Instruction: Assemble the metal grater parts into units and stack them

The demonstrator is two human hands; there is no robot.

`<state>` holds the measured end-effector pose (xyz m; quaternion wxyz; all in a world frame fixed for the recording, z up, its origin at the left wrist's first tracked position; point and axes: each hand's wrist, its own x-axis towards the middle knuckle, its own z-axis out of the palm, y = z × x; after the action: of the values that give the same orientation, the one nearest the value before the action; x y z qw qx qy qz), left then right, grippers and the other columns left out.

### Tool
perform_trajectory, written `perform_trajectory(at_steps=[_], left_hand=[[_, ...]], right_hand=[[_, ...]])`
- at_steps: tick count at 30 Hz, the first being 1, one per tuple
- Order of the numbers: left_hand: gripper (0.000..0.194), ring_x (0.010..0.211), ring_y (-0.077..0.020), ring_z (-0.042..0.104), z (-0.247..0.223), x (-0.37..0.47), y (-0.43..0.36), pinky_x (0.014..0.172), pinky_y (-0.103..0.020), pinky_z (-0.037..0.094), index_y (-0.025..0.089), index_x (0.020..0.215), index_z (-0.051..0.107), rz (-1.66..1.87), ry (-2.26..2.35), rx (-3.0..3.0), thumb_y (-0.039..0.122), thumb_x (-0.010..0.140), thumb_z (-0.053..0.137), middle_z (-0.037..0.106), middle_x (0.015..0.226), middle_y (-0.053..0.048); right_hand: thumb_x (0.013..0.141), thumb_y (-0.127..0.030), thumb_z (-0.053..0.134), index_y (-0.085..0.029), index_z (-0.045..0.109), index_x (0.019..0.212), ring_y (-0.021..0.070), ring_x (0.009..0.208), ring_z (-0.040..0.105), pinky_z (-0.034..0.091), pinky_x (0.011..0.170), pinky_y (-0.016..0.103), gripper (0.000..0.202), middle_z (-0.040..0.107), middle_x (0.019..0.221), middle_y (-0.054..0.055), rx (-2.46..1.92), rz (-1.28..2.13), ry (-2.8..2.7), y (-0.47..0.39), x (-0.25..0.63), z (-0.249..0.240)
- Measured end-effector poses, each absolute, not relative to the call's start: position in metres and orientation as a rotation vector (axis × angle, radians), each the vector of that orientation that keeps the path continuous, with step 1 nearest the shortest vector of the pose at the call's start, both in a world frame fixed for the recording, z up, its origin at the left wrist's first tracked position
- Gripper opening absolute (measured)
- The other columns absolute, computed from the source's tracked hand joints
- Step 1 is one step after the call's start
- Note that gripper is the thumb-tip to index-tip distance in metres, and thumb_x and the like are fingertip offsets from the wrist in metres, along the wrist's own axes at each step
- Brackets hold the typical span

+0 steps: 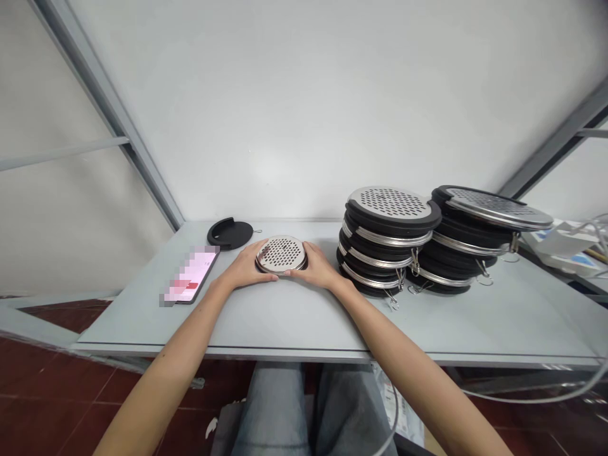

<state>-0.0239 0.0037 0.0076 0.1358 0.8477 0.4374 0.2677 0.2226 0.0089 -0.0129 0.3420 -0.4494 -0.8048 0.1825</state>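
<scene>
My left hand [247,266] is closed around the left side of a small stack of round metal discs, and my right hand [316,267] is closed around its right side. The top perforated metal disc [284,253] has rows of dark slots and a shiny rim. Both thumbs press against its near edge, close to each other. The fingers behind the far sides are partly hidden. To the left, behind my left hand, a black round holder [231,234] with a raised curved rim and a small wire clip lies flat and holds no disc.
A phone [192,275] with a lit, partly blurred screen lies at the left. On the right stand two stacks of black holders with metal discs, a nearer stack [387,240] and a farther stack [475,234], wire clips hanging from them. A white wall [294,114] closes the table's back.
</scene>
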Motion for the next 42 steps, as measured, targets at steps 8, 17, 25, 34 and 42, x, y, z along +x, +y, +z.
perform_trajectory(at_steps=[8,17,25,34,42], left_hand=[[0.102,0.135,-0.0329,0.043,0.006,-0.024,0.005,0.115,-0.047,0.033,0.02,0.145,0.038,0.735,1.274,2.472,0.064,0.062,0.078,0.046,0.147,-0.013],[0.102,0.136,-0.0333,0.043,0.005,-0.024,0.006,0.115,-0.049,0.033,0.021,0.145,0.038,0.733,1.28,2.461,0.063,0.062,0.079,0.045,0.148,-0.013],[0.104,0.136,-0.0348,0.041,0.001,-0.025,0.007,0.115,-0.051,0.031,0.021,0.146,0.037,0.721,1.333,2.451,0.063,0.061,0.08,0.044,0.148,-0.015],[0.104,0.137,-0.0366,0.04,-0.004,-0.025,0.009,0.114,-0.053,0.031,0.018,0.147,0.036,0.681,1.368,2.448,0.065,0.063,0.077,0.043,0.149,-0.018],[0.108,0.139,-0.036,0.037,-0.006,-0.027,0.01,0.115,-0.051,0.03,0.017,0.148,0.034,0.636,1.423,2.417,0.069,0.063,0.074,0.039,0.151,-0.018]], right_hand=[[0.067,-0.057,0.079,-0.017,0.05,0.131,0.0308,0.118,0.054,0.043,0.1,0.045,0.081,0.06,0.127,0.014,-1.08,0.525,-2.1,0.011,0.225,-0.014],[0.066,-0.059,0.078,-0.017,0.05,0.132,0.0313,0.119,0.053,0.042,0.101,0.046,0.083,0.059,0.129,0.015,-1.096,0.562,-2.092,0.013,0.226,-0.015],[0.065,-0.055,0.08,-0.018,0.05,0.134,0.0308,0.122,0.052,0.042,0.103,0.046,0.084,0.057,0.131,0.014,-1.09,0.611,-2.073,0.013,0.227,-0.012],[0.067,-0.058,0.078,-0.017,0.05,0.132,0.0309,0.121,0.052,0.041,0.103,0.046,0.082,0.057,0.129,0.015,-1.125,0.594,-2.082,0.013,0.227,-0.014],[0.068,-0.057,0.078,-0.018,0.05,0.131,0.0309,0.121,0.051,0.041,0.102,0.045,0.079,0.058,0.128,0.014,-1.149,0.573,-2.095,0.009,0.227,-0.01]])
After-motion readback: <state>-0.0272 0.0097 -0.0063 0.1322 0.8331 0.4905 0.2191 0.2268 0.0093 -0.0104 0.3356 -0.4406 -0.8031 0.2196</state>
